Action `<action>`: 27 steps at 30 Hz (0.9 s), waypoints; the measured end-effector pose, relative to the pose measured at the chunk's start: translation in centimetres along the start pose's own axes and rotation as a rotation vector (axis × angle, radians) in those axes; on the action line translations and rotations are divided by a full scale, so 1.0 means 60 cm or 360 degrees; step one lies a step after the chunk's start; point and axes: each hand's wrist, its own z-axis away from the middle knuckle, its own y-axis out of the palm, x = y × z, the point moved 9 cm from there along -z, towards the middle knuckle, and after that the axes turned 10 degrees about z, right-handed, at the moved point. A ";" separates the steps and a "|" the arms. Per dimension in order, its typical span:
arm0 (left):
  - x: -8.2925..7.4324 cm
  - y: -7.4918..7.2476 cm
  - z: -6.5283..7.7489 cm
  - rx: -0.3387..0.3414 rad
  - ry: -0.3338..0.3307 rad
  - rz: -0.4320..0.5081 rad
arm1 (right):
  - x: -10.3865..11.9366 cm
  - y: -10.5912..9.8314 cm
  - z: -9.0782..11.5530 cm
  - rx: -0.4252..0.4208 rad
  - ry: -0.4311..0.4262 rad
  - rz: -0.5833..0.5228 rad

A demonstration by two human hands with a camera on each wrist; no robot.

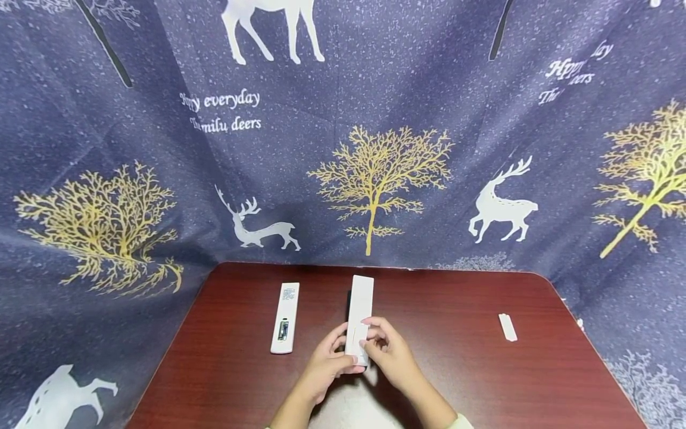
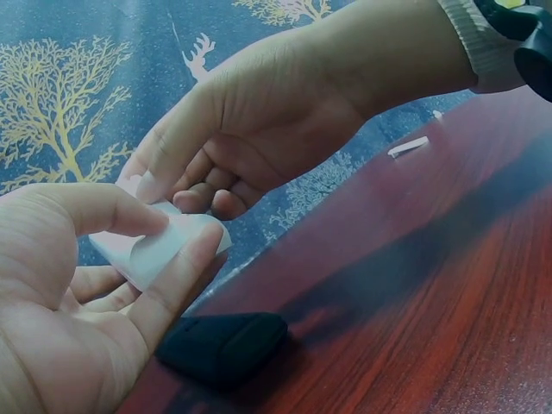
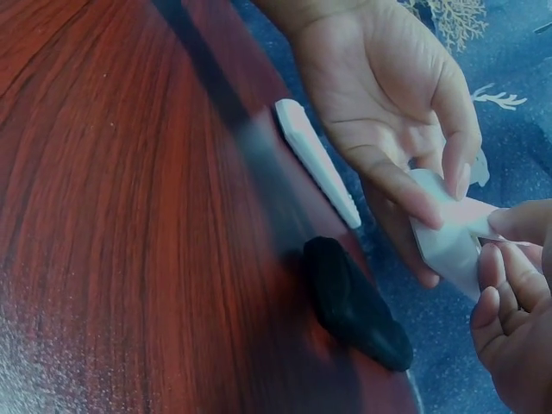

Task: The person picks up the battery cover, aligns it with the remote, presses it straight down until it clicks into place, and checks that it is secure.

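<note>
A long white remote control (image 1: 362, 298) is held up over the middle of the table, its plain face upward. My left hand (image 1: 329, 364) grips its near end, thumb on top and fingers beneath. My right hand (image 1: 395, 358) pinches its right side near the same end, thumb against the white surface; in the right wrist view a narrow gap shows at the right thumb. Below it a black object (image 2: 226, 349) lies on the table, mostly hidden in the head view. To the left rests another white remote control (image 1: 288, 307), back up, its battery compartment (image 1: 283, 329) uncovered.
Slim white pieces (image 1: 507, 328) lie side by side on the right of the reddish-brown table (image 1: 445, 310). A dark blue cloth (image 1: 289, 185) printed with deer and trees hangs behind the table's far edge.
</note>
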 end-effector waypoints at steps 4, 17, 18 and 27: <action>-0.001 0.000 0.000 -0.0001 0.0006 0.0005 | 0.000 -0.002 0.000 -0.0038 -0.0021 0.0043; -0.001 0.003 0.000 0.0005 0.0009 0.0005 | 0.001 -0.005 -0.001 -0.0115 -0.0062 0.0090; -0.001 0.003 0.001 0.0005 0.0010 0.0005 | 0.001 -0.005 -0.001 -0.0116 -0.0068 0.0085; -0.001 0.004 0.002 0.0013 0.0009 -0.0018 | 0.009 -0.007 0.002 -0.0134 -0.0135 0.0013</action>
